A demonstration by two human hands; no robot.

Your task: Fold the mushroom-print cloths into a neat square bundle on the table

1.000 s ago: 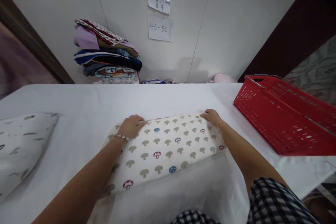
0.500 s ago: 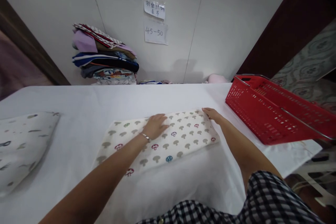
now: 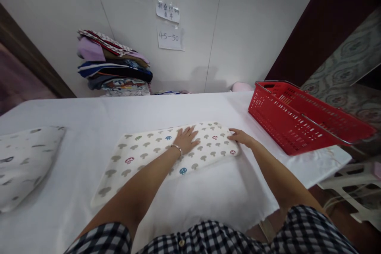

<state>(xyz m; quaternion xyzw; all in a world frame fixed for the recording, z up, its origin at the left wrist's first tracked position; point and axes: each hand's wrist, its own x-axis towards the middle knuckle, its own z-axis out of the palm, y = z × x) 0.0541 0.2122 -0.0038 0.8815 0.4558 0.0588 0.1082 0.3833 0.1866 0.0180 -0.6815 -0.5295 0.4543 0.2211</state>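
A white cloth with mushroom prints [image 3: 149,149] lies folded in a long strip across the white-covered table [image 3: 119,113]. My left hand [image 3: 186,139] rests flat on its middle, fingers spread, with a bracelet at the wrist. At the cloth's right end is my right hand [image 3: 240,137], its fingertips on the edge; whether they pinch the fabric is too small to tell. Another printed white cloth [image 3: 26,162] lies at the left side of the table, touched by neither hand.
A red basket [image 3: 276,121] stands on the right of the table. Behind the table is a stack of folded fabrics [image 3: 116,63] against the wall, below and left of two paper signs [image 3: 170,37]. A pink item [image 3: 241,86] shows at the back edge.
My left hand has slid a little right over the cloth, its fingers more spread. My right hand has moved slightly down along the right end. The camera view has shifted.
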